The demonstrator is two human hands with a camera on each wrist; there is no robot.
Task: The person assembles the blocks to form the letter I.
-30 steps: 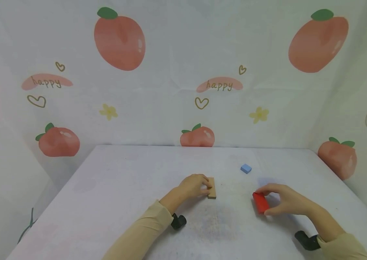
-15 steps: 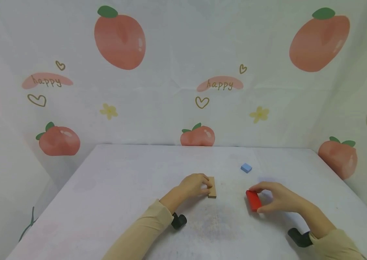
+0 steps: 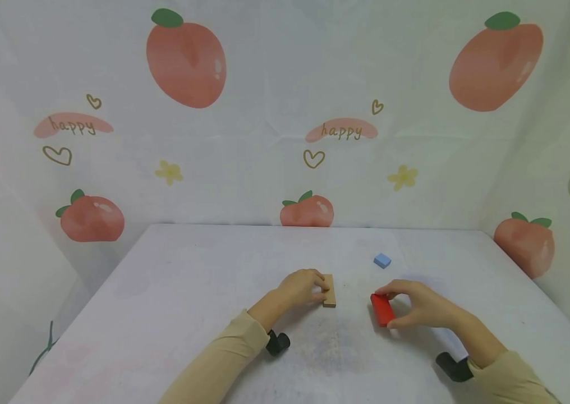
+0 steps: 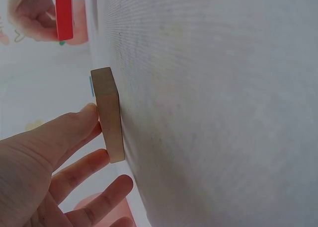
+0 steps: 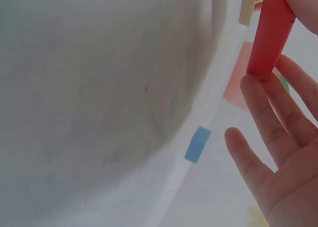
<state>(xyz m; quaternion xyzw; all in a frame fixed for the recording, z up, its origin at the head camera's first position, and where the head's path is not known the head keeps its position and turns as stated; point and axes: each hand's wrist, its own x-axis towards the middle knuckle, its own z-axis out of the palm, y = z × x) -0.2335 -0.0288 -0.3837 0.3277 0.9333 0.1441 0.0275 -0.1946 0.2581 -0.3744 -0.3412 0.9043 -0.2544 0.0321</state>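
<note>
A flat, plain wooden block lies lengthwise on the white table. My left hand holds it from its left side, with bent thumb and fingertips on it; in the left wrist view its near end and one long side of the wooden block show. My right hand grips a red block by its two ends, thumb at the near end and fingers at the far end. The red block is raised a little off the tabletop, to the right of the wooden one and apart from it.
A small blue block lies farther back on the table, behind the red block. A white cloth printed with peaches hangs behind the table and at both sides. Dark wrist mounts sit below the sleeves.
My right hand has moved left with the red block, closing much of the gap to the wooden block. The left hand and wooden block stay in place.
</note>
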